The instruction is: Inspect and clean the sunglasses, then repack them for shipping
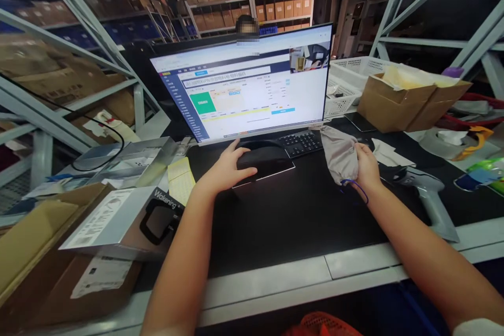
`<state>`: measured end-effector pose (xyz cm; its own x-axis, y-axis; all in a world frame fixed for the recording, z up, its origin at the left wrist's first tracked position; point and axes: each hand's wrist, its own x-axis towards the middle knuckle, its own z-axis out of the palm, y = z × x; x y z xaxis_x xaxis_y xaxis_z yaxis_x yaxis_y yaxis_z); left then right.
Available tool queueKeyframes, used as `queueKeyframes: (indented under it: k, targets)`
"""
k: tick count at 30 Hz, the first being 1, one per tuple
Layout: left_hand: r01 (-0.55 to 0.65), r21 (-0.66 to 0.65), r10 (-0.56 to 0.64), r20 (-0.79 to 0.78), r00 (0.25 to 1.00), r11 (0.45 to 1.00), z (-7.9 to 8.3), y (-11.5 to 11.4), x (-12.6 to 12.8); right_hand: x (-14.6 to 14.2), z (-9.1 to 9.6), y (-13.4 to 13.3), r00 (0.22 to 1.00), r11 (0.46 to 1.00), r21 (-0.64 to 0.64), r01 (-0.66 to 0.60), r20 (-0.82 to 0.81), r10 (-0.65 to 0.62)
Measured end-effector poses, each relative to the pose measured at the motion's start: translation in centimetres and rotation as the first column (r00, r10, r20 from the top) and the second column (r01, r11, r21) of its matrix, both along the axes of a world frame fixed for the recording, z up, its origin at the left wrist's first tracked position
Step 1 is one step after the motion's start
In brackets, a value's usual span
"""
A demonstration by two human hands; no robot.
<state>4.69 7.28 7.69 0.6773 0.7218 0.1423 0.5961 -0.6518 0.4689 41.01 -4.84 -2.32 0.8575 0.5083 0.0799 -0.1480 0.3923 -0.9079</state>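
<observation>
My left hand point(226, 168) is at the left end of a black, curved case-like thing point(270, 158) with a thin pale front edge, lying on the black desktop. Its thumb rests on the near side and the fingers on the far side, so the hand grips that end. My right hand point(367, 164) pinches the right side of a limp grey drawstring pouch point(339, 153). A blue cord hangs at the pouch's lower end, near my wrist. Behind the case and the pouch lies a black keyboard point(301, 143), partly covered by the pouch.
A lit monitor point(252, 89) stands at the back. To the left are a "Wakening" box point(129, 220), an open carton point(51, 236) and yellow slips point(181, 178). On the right lie a barcode scanner point(431, 194), a tape roll point(449, 142), a cardboard box point(409, 105) and white baskets point(342, 97).
</observation>
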Motion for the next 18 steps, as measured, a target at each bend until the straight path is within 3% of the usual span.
queueKeyframes:
  k: [5,10,14,18]
  targets:
    - [-0.025,-0.014,0.024,-0.063,0.998,1.0,-0.3,-0.1,0.2,-0.5,-0.2,0.0,0.999,0.999,-0.041,-0.004,0.049,0.006]
    - [-0.042,0.141,0.013,0.206,0.978,0.989,0.9,-1.4,0.4,-2.0,-0.1,-0.3,0.998,0.999,-0.044,-0.018,0.052,0.021]
    - [0.094,0.287,-0.2,0.368,0.908,0.953,2.2,-4.2,1.4,-3.9,0.9,0.0,0.999,0.999,-0.029,-0.025,0.022,0.025]
    - [0.325,0.304,-0.415,0.31,0.855,0.896,2.4,-7.1,3.2,-6.7,3.6,1.5,0.995,0.995,0.044,-0.095,0.001,0.095]
